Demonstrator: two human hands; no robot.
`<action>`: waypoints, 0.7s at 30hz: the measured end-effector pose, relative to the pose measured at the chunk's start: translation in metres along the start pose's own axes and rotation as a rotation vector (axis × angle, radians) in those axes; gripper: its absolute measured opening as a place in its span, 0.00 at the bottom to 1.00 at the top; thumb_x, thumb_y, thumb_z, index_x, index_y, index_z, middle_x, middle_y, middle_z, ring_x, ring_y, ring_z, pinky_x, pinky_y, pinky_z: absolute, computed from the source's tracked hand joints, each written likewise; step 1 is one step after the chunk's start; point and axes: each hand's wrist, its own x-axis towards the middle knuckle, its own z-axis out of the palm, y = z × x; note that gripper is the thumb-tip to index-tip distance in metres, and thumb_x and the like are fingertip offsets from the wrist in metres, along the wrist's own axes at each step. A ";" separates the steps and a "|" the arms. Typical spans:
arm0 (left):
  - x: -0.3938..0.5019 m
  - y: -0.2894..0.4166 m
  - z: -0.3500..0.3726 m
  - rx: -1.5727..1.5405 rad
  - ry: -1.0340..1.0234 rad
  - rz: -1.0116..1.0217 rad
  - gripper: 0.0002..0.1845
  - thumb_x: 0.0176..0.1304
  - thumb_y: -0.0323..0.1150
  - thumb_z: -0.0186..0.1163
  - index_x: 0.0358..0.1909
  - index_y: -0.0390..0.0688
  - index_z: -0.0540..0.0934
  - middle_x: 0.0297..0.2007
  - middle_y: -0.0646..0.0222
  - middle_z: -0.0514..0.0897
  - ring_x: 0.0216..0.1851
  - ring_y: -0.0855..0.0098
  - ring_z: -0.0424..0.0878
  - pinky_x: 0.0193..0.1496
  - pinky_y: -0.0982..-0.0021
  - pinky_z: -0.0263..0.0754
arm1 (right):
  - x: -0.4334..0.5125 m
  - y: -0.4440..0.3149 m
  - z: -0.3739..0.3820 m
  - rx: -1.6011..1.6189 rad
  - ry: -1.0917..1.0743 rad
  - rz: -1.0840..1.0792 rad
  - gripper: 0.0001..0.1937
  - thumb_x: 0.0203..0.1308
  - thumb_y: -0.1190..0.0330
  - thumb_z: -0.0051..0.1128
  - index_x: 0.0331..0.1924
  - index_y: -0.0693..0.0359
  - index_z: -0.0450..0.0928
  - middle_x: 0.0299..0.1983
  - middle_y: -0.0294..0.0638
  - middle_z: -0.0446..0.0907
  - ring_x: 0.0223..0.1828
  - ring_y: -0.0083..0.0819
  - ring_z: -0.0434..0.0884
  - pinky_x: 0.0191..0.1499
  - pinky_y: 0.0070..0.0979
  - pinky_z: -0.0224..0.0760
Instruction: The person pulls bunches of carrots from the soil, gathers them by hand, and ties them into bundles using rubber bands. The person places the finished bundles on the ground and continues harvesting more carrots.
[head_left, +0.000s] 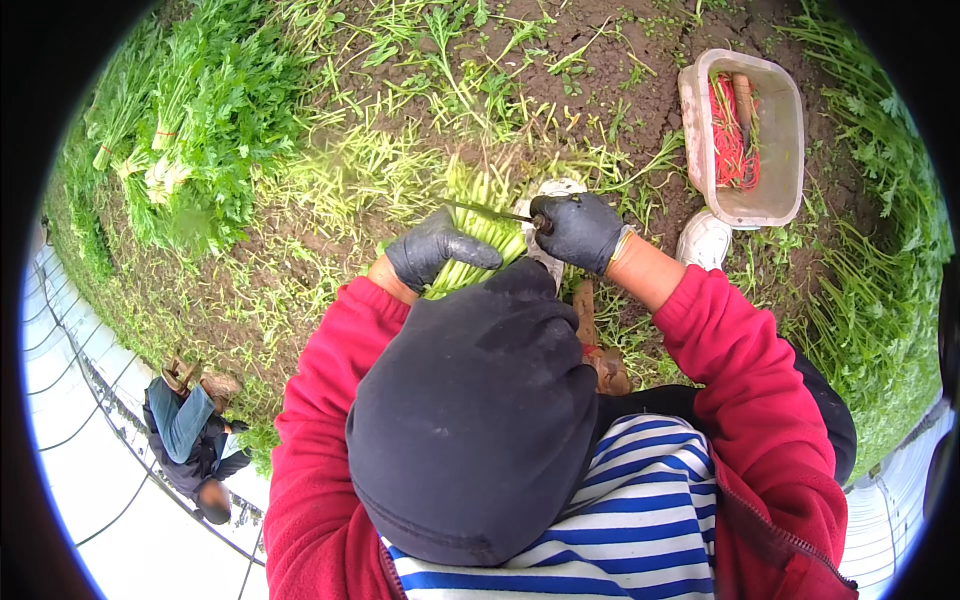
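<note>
My left hand, in a dark glove, is closed around a bunch of pale green stems from a leafy vegetable. The cut-looking stem ends point away from me. My right hand, gloved too, grips the dark handle of a knife. Its thin blade lies across the stems just beyond my left thumb. Dark fabric in front of my body hides the near end of the bunch. A white shoe shows partly beneath my right hand.
At the right stands a plastic tub holding red ties and a wooden-handled tool. Banded bunches of greens lie piled far left. Trimmings litter the soil. Growing plants line the right; another person crouches left.
</note>
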 end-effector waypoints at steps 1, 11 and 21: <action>-0.001 -0.001 0.001 -0.017 0.006 0.029 0.29 0.44 0.26 0.68 0.53 0.36 0.76 0.42 0.65 0.83 0.42 0.71 0.81 0.48 0.68 0.76 | 0.002 -0.002 0.001 -0.007 0.018 -0.096 0.11 0.52 0.63 0.52 0.37 0.57 0.78 0.28 0.50 0.80 0.32 0.52 0.81 0.37 0.45 0.74; -0.006 0.001 0.000 -0.076 0.041 0.089 0.26 0.41 0.24 0.71 0.47 0.36 0.78 0.39 0.65 0.84 0.39 0.70 0.82 0.47 0.68 0.77 | -0.002 0.043 -0.013 0.716 -0.286 0.278 0.23 0.58 0.54 0.62 0.47 0.63 0.68 0.38 0.43 0.78 0.32 0.27 0.78 0.32 0.28 0.75; 0.002 0.004 -0.002 0.004 -0.059 0.180 0.31 0.36 0.23 0.72 0.49 0.37 0.76 0.40 0.68 0.83 0.41 0.71 0.81 0.49 0.68 0.76 | 0.030 0.019 -0.032 0.417 -0.200 -0.444 0.08 0.62 0.69 0.53 0.42 0.61 0.77 0.35 0.45 0.79 0.34 0.44 0.80 0.37 0.35 0.76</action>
